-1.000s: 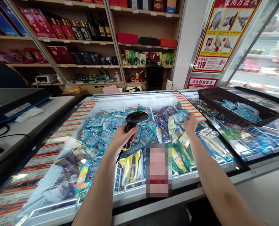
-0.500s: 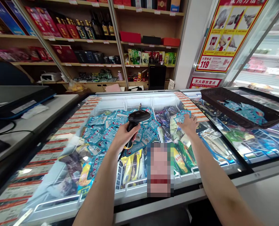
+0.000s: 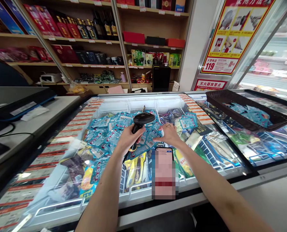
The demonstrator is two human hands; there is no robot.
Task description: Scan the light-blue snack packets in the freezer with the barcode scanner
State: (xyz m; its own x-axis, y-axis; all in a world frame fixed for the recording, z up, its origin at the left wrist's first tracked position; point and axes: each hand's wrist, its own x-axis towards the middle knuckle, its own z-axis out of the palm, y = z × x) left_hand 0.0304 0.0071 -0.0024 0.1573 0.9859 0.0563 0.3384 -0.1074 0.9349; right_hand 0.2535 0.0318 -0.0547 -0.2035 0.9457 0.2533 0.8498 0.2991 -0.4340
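Observation:
My left hand (image 3: 131, 138) is wrapped round the handle of a black barcode scanner (image 3: 143, 118), its head facing forward over a spread of blue packets (image 3: 120, 120). My right hand (image 3: 170, 133) is open, fingers apart and reaching left at the right edge of that spread. It holds nothing that I can see. To its right, a few blue packets (image 3: 188, 120) lie apart from the rest. A smartphone (image 3: 163, 174) with a blurred screen lies below my right hand, near the front edge.
Beneath is a glass-topped chest freezer (image 3: 138, 220) with bagged goods in wire baskets. A dark brown basket (image 3: 245, 117) holding blue packets stands at right. Left is a counter (image 3: 61, 104) with a black device (image 3: 20, 101). Stocked shelves (image 3: 85, 66) stand behind.
My right hand has let go of a blue packet on the right and moved left to the edge of the larger spread. My left hand and the scanner have barely moved.

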